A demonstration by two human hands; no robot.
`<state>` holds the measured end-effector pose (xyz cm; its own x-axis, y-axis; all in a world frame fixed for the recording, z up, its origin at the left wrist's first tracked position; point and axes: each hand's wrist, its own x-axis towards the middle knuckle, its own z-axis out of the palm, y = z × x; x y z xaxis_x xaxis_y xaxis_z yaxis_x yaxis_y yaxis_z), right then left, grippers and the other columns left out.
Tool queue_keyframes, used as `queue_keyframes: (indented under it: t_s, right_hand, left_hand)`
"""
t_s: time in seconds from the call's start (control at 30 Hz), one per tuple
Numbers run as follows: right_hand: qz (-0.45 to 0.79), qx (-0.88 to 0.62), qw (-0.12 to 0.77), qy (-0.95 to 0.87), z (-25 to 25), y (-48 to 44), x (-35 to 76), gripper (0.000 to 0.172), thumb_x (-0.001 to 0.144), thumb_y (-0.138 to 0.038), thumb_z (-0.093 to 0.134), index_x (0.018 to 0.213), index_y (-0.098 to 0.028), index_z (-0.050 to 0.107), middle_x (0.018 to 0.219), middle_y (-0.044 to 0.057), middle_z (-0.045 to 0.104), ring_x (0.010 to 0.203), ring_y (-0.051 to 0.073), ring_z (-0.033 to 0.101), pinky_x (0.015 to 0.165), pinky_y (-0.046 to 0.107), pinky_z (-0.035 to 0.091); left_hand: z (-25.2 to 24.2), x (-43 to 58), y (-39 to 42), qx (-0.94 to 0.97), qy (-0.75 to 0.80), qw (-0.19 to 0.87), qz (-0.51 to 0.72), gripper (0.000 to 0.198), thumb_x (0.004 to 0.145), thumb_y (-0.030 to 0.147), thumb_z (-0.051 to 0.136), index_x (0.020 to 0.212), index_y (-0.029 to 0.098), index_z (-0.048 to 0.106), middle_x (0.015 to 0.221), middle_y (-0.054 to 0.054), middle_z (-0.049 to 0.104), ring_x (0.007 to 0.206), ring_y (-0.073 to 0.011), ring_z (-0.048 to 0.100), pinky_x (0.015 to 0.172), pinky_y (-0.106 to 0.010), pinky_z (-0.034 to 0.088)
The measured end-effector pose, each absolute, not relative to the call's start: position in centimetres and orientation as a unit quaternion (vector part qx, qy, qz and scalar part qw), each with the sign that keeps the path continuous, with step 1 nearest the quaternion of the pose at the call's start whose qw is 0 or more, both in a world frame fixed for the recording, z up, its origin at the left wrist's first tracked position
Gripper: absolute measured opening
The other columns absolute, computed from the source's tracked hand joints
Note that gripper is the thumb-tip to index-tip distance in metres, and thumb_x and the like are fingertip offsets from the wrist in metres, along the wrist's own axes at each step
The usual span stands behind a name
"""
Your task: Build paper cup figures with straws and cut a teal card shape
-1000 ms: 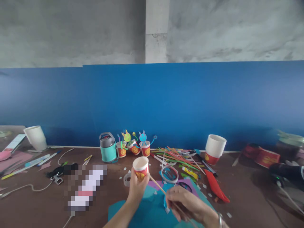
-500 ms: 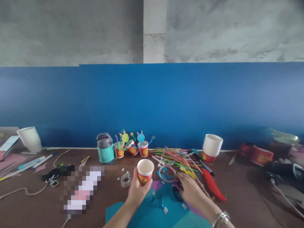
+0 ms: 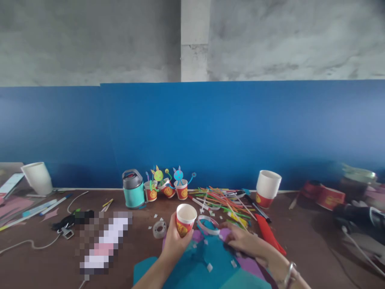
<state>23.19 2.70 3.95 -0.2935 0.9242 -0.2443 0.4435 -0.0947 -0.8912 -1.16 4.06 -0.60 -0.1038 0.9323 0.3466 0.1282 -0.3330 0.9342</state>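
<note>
Left hand [image 3: 175,242] was closed round the lower wall of a paper cup [image 3: 185,219], right of and nearer than the teal flask [image 3: 134,194]. The cup was upright, mouth up and off the worktop [image 3: 45,261]. The low grip left the rim and opening free, probably to keep the inside reachable.

Right hand [image 3: 241,241] lay palm down, fingers loosely bent, on teal paper [image 3: 207,257] right of the flask, close to the cup. Something dark showed under the fingertips. I couldn't tell if it was gripped or just pressed. The flat hand likely pinned the paper. A bracelet [image 3: 289,274] was on that wrist.

A white ring [image 3: 208,224] sat between cup and right hand. A tape roll [image 3: 159,229] lay in front of the flask, and purple paper [image 3: 251,268] poked out under the teal sheet.

Just right of the flask were three decorated cups [image 3: 167,189] with paper animal heads, lined up against the blue board [image 3: 210,128], apparently parked out of the way. Further right lay a loose pile of straws [image 3: 222,198], then stacked white cups [image 3: 267,188].

Writing: the held cup had a red band with a round gold emblem, and no letters were readable. The other cups had the same print, too small to read.
</note>
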Motion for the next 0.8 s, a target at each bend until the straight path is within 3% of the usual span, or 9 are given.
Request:
queue_keyframes:
  t_s: [0.13,0.2,0.27,0.33,0.37,0.43,0.5,0.67,0.8]
  right_hand:
    - [0.644,-0.493,0.305,-0.499,5.0,2.4,23.1,0.042,0.079,-0.049,0.059,0.110,-0.021,0.056,0.059,-0.007,0.050,0.038,0.002,0.023,0.039,0.017,0.009]
    - [0.624,-0.492,0.311,-0.521,5.0,2.4,22.6,0.045,0.082,-0.056,0.052,0.109,-0.019,0.059,0.053,-0.008,0.043,0.037,0.003,0.019,0.038,0.017,0.009]
    - [0.545,-0.501,0.324,-0.590,5.0,2.3,21.8,0.050,0.086,-0.057,0.043,0.104,-0.016,0.064,0.049,-0.007,0.042,0.036,0.006,0.026,0.037,0.019,0.020]
    - [0.435,-0.510,0.349,-0.655,5.2,2.0,20.9,0.047,0.089,-0.051,0.042,0.105,-0.015,0.066,0.060,0.002,0.057,0.049,0.014,0.048,0.049,0.025,0.039]
    - [0.391,-0.509,0.355,-0.679,5.3,1.8,20.5,0.042,0.088,-0.045,0.046,0.113,-0.017,0.064,0.076,0.007,0.066,0.064,0.018,0.058,0.061,0.028,0.045]
    - [0.297,-0.504,0.337,-0.738,5.6,1.1,19.8,0.050,0.085,-0.034,0.051,0.133,-0.023,0.049,0.110,0.011,0.067,0.092,0.025,0.062,0.079,0.034,0.047]
    - [0.227,-0.489,0.305,-0.785,5.7,0.5,19.2,0.060,0.084,-0.027,0.049,0.142,-0.027,0.037,0.126,0.010,0.060,0.102,0.027,0.060,0.085,0.036,0.046]
    - [0.125,-0.492,0.239,-0.828,5.4,-0.3,18.3,0.057,0.084,-0.014,0.041,0.139,-0.031,0.044,0.114,0.009,0.063,0.087,0.023,0.066,0.074,0.028,0.047]
    - [0.097,-0.532,0.181,-0.821,5.4,-0.3,17.6,0.065,0.081,-0.006,0.038,0.138,-0.036,0.044,0.119,0.010,0.060,0.083,0.022,0.067,0.068,0.027,0.046]
  left_hand:
    - [-0.3,-1.2,3.8,0.575,0.455,0.372,0.570,0.055,0.068,0.022,0.068,0.119,0.017,0.049,0.105,-0.010,0.068,0.097,-0.0251,0.065,0.086,-0.035,0.050]
    - [-0.3,-1.2,3.8,0.575,0.459,0.375,0.564,0.059,0.069,0.020,0.066,0.124,0.017,0.047,0.108,-0.010,0.067,0.100,-0.0247,0.064,0.089,-0.035,0.048]
    - [-0.5,-1.1,3.8,0.578,0.471,0.363,0.558,0.063,0.067,0.019,0.066,0.127,0.017,0.046,0.112,-0.010,0.066,0.103,-0.0257,0.062,0.092,-0.036,0.047]
    - [-0.7,-1.1,3.8,0.591,0.485,0.345,0.544,0.066,0.067,0.018,0.065,0.129,0.017,0.045,0.119,-0.012,0.063,0.109,-0.0271,0.060,0.095,-0.037,0.045]
    - [-0.8,-1.1,3.7,0.602,0.488,0.334,0.536,0.066,0.067,0.018,0.065,0.130,0.017,0.044,0.122,-0.012,0.062,0.112,-0.0277,0.058,0.097,-0.038,0.044]
    - [-0.8,-1.1,3.4,0.633,0.480,0.314,0.520,0.067,0.067,0.018,0.065,0.131,0.018,0.045,0.127,-0.012,0.059,0.118,-0.0282,0.054,0.100,-0.039,0.041]
    - [-0.8,-1.2,3.1,0.663,0.468,0.292,0.507,0.067,0.067,0.018,0.066,0.131,0.020,0.047,0.129,-0.011,0.058,0.119,-0.0287,0.053,0.102,-0.040,0.040]
    - [-0.9,-1.4,2.6,0.702,0.476,0.229,0.477,0.064,0.067,0.018,0.065,0.129,0.021,0.052,0.127,-0.011,0.060,0.115,-0.0313,0.055,0.099,-0.044,0.041]
    - [-1.3,-1.4,2.5,0.725,0.469,0.190,0.468,0.062,0.066,0.020,0.066,0.127,0.020,0.053,0.124,-0.013,0.062,0.116,-0.0326,0.054,0.100,-0.046,0.040]
